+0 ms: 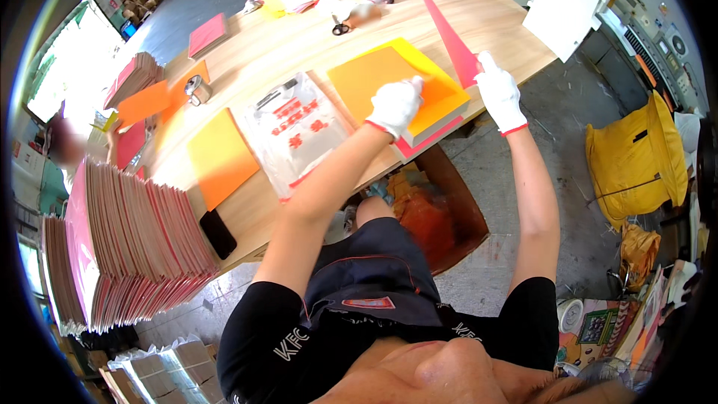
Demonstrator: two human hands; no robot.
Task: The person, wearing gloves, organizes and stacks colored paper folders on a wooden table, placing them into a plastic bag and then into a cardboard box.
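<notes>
Paper stack: thick block with flat sides, orange on top, yellow showing at its far edge, pale sides, pink beneath; it lies at the near edge of the surface.
Left hand: in a white knit glove, fingers gathered over the top of the stack; I cannot tell whether they pinch a sheet.
Right hand: gloved alike, just right of the stack, closed on the near corner of the pink sheet.
Pink sheet: smooth, thin, tapering, along the right side of the stack.
Plastic bag: glossy, see-through, just left of the stack, printed with red characters.
Orange sheet: flat, left of the stack beyond the bag.
Booklet pile: tall, ridged, pink-covered, far left of the stack.
Surface: pale wood grain.
Room: grey floor; crinkled yellow sack, well right of the stack.
</notes>
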